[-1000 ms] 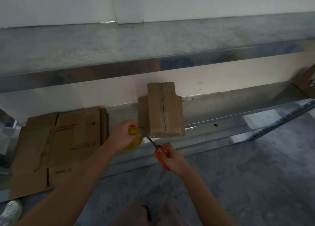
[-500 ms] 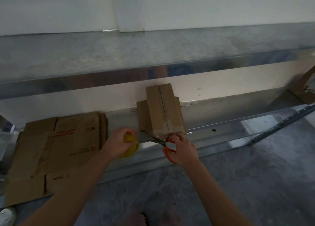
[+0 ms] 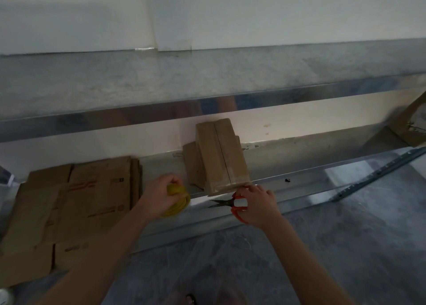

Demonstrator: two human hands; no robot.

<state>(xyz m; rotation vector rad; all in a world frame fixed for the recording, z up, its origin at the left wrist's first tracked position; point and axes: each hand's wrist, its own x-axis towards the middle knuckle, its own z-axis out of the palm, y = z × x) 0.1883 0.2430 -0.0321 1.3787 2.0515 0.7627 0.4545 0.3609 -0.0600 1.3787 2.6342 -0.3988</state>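
Yellow cord coil (image 3: pixel 178 204) is held in the left grip (image 3: pixel 159 195), fingers curled round it, just left of the cardboard box (image 3: pixel 219 159) on the metal shelf (image 3: pixel 299 182). Orange scissors (image 3: pixel 230 203) are pinched at the handles by the right grip (image 3: pixel 258 206), at the box's front edge, blades together, pointing left. Blades are best kept flat and clear of the coil.

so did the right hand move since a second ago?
Yes. The right hand, holding the orange scissors, went up and right, from below the cardboard box to its near right corner.
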